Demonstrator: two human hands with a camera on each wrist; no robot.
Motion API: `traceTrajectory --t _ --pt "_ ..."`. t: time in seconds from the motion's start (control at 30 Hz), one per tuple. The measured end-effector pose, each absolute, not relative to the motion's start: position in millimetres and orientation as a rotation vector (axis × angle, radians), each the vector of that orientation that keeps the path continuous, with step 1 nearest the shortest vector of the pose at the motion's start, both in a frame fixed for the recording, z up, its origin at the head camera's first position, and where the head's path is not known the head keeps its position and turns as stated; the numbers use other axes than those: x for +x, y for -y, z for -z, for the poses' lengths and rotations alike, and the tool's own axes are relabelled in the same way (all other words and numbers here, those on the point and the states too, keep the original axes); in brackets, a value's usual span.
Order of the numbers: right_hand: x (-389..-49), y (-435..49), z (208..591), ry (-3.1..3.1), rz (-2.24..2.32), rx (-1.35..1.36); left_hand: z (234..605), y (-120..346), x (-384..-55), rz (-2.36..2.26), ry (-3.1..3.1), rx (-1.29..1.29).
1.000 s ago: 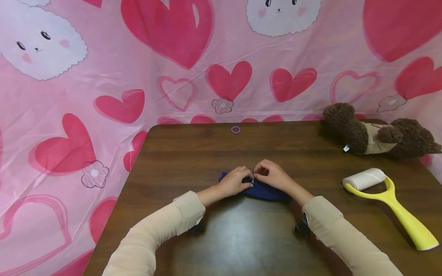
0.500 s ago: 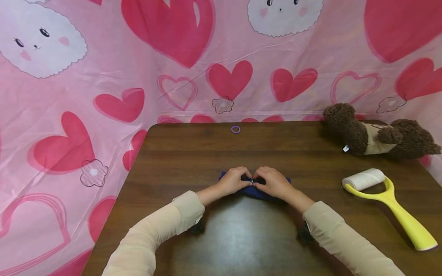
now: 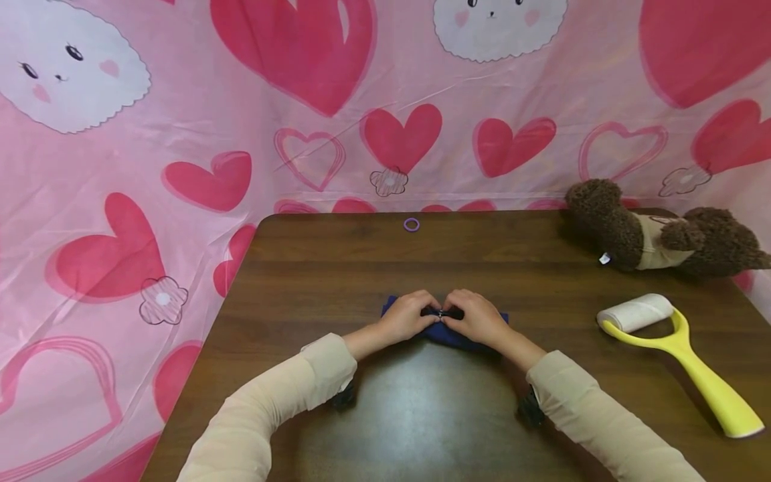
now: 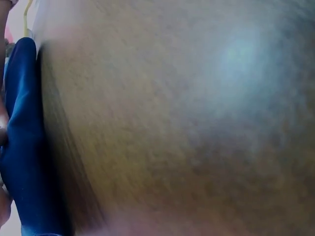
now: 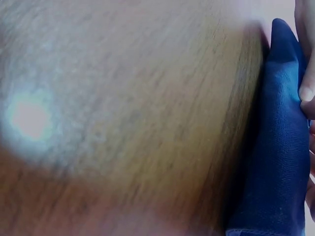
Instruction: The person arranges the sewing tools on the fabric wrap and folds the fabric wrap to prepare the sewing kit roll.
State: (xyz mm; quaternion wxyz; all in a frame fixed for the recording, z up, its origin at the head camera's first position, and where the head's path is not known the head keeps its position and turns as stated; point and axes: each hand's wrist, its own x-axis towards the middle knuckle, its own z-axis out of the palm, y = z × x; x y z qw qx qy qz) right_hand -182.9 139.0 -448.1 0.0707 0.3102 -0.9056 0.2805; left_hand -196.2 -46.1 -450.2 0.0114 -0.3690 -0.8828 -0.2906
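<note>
A dark blue cloth item point(image 3: 450, 338), which looks like a pouch, lies at the middle of the table with a small silver metal piece at its top centre. My left hand point(image 3: 405, 317) grips its upper edge from the left, thumb and fingers curled at the metal piece. From the right, my right hand point(image 3: 480, 318) pinches the same edge, and the two sets of fingertips nearly meet. Dark material shows inside the curl of each hand. Both wrist views show the smooth blue front point(image 4: 27, 132) of the cloth, with fingertips point(image 5: 306, 93) at its upper edge.
On the right of the wooden table point(image 3: 337, 254) lies a lint roller point(image 3: 687, 348) with a yellow handle. Behind it rests a brown teddy bear point(image 3: 620, 231) in a beige top. A purple ring point(image 3: 411, 225) sits near the back edge, before a pink heart-patterned curtain point(image 3: 241, 100).
A second ago my right hand was raised slightly at the edge. It has since come down level with the left and grips the blue cloth. Over the last half second both hands hold nearly still.
</note>
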Motion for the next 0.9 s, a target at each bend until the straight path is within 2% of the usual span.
traceTrajectory --t 0.63,0.9 --pt "-173 -132 450 2.607 -0.681 0.924 452 50 -196 0.773 2.560 -1.327" --pt "-173 -164 445 2.654 -0.633 0.896 449 65 -198 0.660 2.655 -1.338"
